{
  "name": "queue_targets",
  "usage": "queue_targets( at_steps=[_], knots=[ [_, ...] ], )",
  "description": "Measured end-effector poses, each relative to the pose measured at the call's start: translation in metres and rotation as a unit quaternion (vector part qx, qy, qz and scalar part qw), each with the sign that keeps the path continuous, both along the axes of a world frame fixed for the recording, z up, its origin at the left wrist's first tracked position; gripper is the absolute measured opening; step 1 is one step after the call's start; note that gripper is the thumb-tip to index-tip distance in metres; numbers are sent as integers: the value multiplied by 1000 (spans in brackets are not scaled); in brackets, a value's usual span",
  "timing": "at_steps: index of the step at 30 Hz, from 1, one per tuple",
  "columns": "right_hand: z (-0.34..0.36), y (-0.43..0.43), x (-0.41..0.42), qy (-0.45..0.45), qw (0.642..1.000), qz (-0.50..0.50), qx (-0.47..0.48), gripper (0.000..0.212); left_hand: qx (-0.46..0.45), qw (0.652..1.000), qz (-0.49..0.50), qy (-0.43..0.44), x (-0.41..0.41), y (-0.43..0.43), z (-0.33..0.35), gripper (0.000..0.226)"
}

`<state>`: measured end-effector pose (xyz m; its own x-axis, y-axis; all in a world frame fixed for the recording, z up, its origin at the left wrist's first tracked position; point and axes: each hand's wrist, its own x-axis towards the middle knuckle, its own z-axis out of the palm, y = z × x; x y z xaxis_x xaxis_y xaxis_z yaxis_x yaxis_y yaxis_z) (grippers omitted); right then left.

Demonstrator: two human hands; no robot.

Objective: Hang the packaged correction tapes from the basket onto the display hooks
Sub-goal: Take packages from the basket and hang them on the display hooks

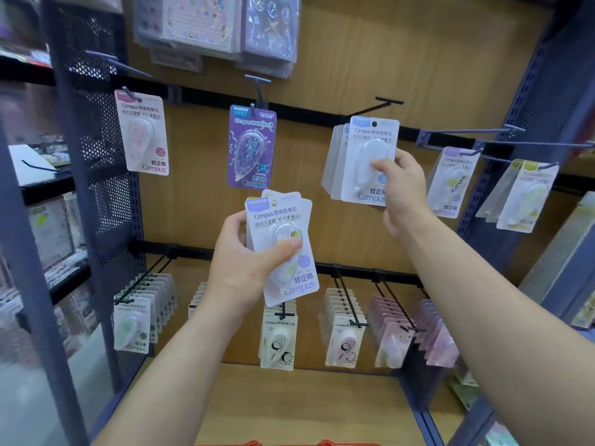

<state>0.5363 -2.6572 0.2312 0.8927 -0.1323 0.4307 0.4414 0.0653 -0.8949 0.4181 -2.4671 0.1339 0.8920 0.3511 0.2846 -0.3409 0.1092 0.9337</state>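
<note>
My left hand (pixel 248 262) grips a small stack of white Campus correction tape packs (pixel 283 220) in front of the wooden back panel, thumb pressed on the front blister. My right hand (pixel 402 188) holds a white pack (pixel 367 156) upright, thumb on its blister, just below the tip of a black display hook (pixel 373 107). The pack's hole is off the hook. Several like packs (pixel 335 159) sit right behind it. The red rim of the basket (pixel 289 443) peeks in at the bottom edge.
On the upper rail hang a pink pack (pixel 145 136), a purple pack (pixel 252 149) and, to the right, pale green packs (pixel 521 201). The lower rail (pixel 354 272) carries full rows of tapes. Blue perforated uprights (pixel 96 188) frame the bay, above a wooden shelf (pixel 289 400).
</note>
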Motion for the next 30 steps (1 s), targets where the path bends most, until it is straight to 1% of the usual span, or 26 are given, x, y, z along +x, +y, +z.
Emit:
queue_targets(
  at_steps=[3,7,9,11,13,14,15,16,18,22,24,26,27,29,30],
  knots=[
    [-2,2,0,-5,1000,-26,13,39,2,1000,-4,2,-1,0,-1,62],
    [-2,4,4,-4,1000,-25,7,40,3,1000,2,2,-1,2,-2,61],
    [-4,5,8,3,999,-35,-30,44,1,1000,5,0,-1,3,-2,61],
    [-9,5,12,19,994,-61,-93,53,0,1000,7,-1,-1,3,-2,60],
    [-19,3,9,43,978,-118,-164,66,0,1000,8,0,-1,3,-2,59],
    [-26,2,5,48,969,-151,-188,68,-1,1000,9,2,0,3,-2,58],
    [-34,2,-2,41,965,-170,-197,62,-5,1000,9,4,0,2,-2,58],
    [-43,4,-10,27,968,-164,-190,52,-10,1000,9,6,1,3,-2,58],
    [-62,12,-30,9,978,-105,-178,35,-19,1000,12,10,2,3,-3,58],
    [-90,29,-59,14,982,-19,-186,26,-30,999,6,13,4,1,-8,57],
    [-95,35,-70,25,981,72,-178,19,-29,999,0,18,6,0,-10,59],
    [-98,39,-78,36,973,160,-163,23,-33,999,-5,22,7,1,-11,64],
    [-98,39,-81,37,970,180,-160,29,-36,999,-7,21,7,1,-12,67],
    [-99,40,-80,41,968,189,-162,41,-41,999,-4,18,7,2,-11,70],
    [-99,39,-79,46,967,189,-163,43,-42,999,-2,16,5,2,-10,70]
  ],
)
